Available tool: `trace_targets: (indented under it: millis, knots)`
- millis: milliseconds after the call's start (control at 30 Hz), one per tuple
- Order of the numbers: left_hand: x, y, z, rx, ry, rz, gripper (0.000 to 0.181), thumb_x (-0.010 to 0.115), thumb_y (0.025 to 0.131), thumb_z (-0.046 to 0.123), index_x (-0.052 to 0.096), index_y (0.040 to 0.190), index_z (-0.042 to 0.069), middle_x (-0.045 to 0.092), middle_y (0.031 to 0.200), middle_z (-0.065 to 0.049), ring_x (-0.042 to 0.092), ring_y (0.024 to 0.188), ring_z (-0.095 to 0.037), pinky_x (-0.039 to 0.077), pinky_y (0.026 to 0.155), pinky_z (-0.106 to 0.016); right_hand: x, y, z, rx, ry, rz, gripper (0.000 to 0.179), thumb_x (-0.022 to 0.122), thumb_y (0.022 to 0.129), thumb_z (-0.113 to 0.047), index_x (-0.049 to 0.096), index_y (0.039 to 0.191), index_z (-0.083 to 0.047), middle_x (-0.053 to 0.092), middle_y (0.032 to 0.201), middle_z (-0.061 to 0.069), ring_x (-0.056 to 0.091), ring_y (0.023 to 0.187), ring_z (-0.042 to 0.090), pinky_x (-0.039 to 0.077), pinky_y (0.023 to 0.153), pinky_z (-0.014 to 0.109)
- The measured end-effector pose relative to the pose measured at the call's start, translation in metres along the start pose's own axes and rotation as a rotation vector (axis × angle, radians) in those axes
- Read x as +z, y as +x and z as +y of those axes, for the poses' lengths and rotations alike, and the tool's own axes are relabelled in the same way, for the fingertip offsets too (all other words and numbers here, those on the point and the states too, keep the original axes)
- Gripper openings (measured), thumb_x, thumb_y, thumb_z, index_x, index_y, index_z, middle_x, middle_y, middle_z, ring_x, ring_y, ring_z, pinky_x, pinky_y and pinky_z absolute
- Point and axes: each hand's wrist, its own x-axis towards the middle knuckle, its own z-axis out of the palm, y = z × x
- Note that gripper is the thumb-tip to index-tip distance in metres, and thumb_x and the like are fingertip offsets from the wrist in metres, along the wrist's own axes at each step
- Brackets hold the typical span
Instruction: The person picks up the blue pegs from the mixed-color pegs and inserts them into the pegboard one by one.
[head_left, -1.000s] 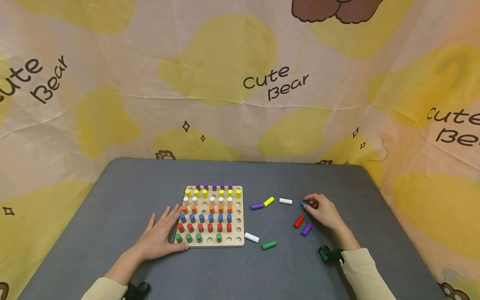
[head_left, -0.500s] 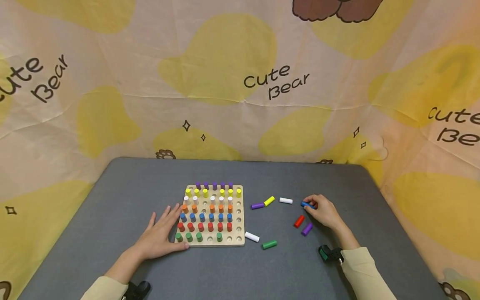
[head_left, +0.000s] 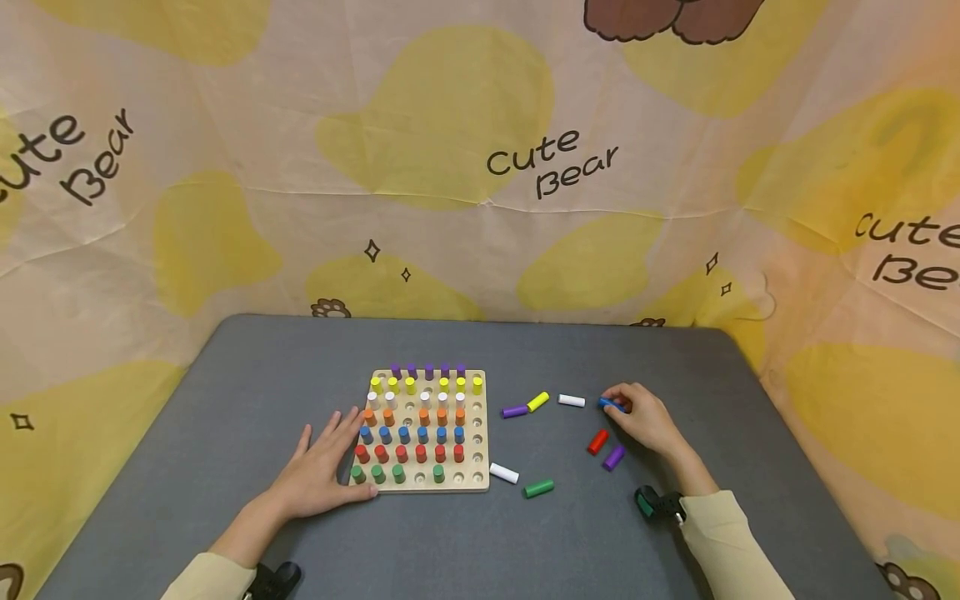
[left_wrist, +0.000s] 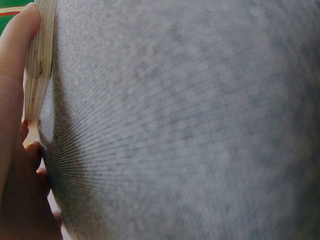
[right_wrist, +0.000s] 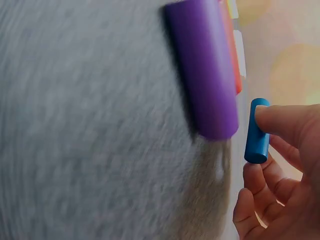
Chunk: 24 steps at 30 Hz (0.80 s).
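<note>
My right hand (head_left: pixel 643 417) pinches a blue peg (right_wrist: pixel 257 132) between thumb and fingers, at the right of the table. In the right wrist view the peg stands apart from the table surface. My left hand (head_left: pixel 318 475) rests along the left edge of a wooden pegboard (head_left: pixel 482 425), fingers straight and spread, thumb at its front left corner. The left wrist view shows the thumb (left_wrist: pixel 17 45) against the board's side. Rows of purple, yellow, white, orange, blue, red and green pegs stand in the board, with several bare holes, mostly along its right side.
Loose pegs lie right of the board: purple (head_left: pixel 514 412), yellow (head_left: pixel 537 402) and white (head_left: pixel 572 401) farther back. A red peg (head_left: pixel 597 442) and a second purple peg (head_left: pixel 613 457) lie near my right hand. Another white peg (head_left: pixel 504 474) and a green peg (head_left: pixel 538 489) are in front.
My right hand has lifted slightly and shifted a little to the left with the blue peg, more of which now shows. The left hand and board have stayed put.
</note>
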Motion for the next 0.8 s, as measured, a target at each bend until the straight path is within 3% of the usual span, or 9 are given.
trace_targets:
  millis: [333, 567, 800]
  knots:
    - [0.000, 0.000, 0.000, 0.001, 0.004, 0.004, 0.112, 0.061, 0.064, 0.075, 0.015, 0.149, 0.020, 0.018, 0.153, -0.011, 0.013, 0.139, -0.039, 0.000, 0.104, -0.066, 0.005, 0.007, -0.023, -0.021, 0.055, -0.020, 0.013, 0.067, 0.083, -0.011, 0.066, 0.096, -0.011, 0.059, 0.086, 0.002, 0.047, 0.072, 0.014, 0.039, 0.062, 0.025]
    - [0.000, 0.000, 0.001, 0.001, 0.002, 0.006, 0.112, 0.061, 0.064, 0.074, 0.016, 0.149, 0.018, 0.018, 0.153, -0.011, 0.013, 0.139, -0.039, 0.000, 0.104, -0.066, 0.011, 0.008, -0.043, -0.048, 0.101, -0.046, 0.013, 0.066, 0.085, -0.013, 0.065, 0.098, -0.014, 0.064, 0.091, 0.001, 0.054, 0.076, 0.013, 0.045, 0.067, 0.028]
    - [-0.001, -0.001, 0.002, -0.005, 0.002, 0.004, 0.112, 0.062, 0.064, 0.074, 0.016, 0.149, 0.018, 0.019, 0.153, -0.011, 0.013, 0.139, -0.039, 0.000, 0.104, -0.066, 0.020, 0.008, -0.059, -0.081, 0.146, -0.079, 0.017, 0.065, 0.086, -0.012, 0.063, 0.103, -0.011, 0.065, 0.090, 0.000, 0.057, 0.074, 0.011, 0.046, 0.062, 0.023]
